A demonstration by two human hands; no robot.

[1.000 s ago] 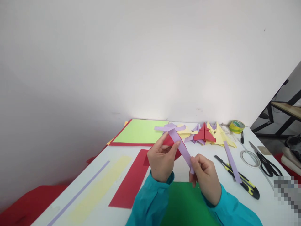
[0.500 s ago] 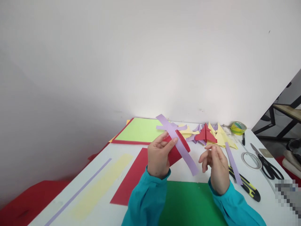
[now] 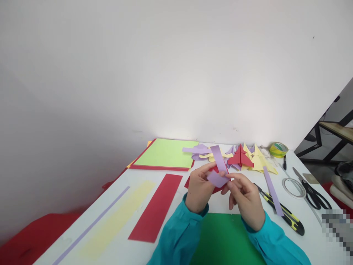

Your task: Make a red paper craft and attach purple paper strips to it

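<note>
My left hand (image 3: 197, 189) is closed on a purple paper strip (image 3: 218, 156) and a piece of red paper behind it, mostly hidden by my fingers. The strip stands up past the fingertips, and its lower end is bent over toward the left. Close by on the right, my right hand (image 3: 246, 198) pinches the bent strip at the edge of the red paper. Both hands are above the white table, just beyond a green sheet (image 3: 223, 235). A flat red paper strip (image 3: 156, 208) lies to the left.
A light green sheet (image 3: 168, 152) tops a stack at the back. Folded paper planes (image 3: 240, 158) sit against the wall. At right are a utility knife (image 3: 292, 219), another purple strip (image 3: 273, 191), scissors (image 3: 313, 193), a tape roll (image 3: 293, 187) and yellow-green tape (image 3: 278, 149).
My right hand has moved left and closed on the purple strip, whose lower end is now bent over to the left. My left hand has shifted right with the paper.
</note>
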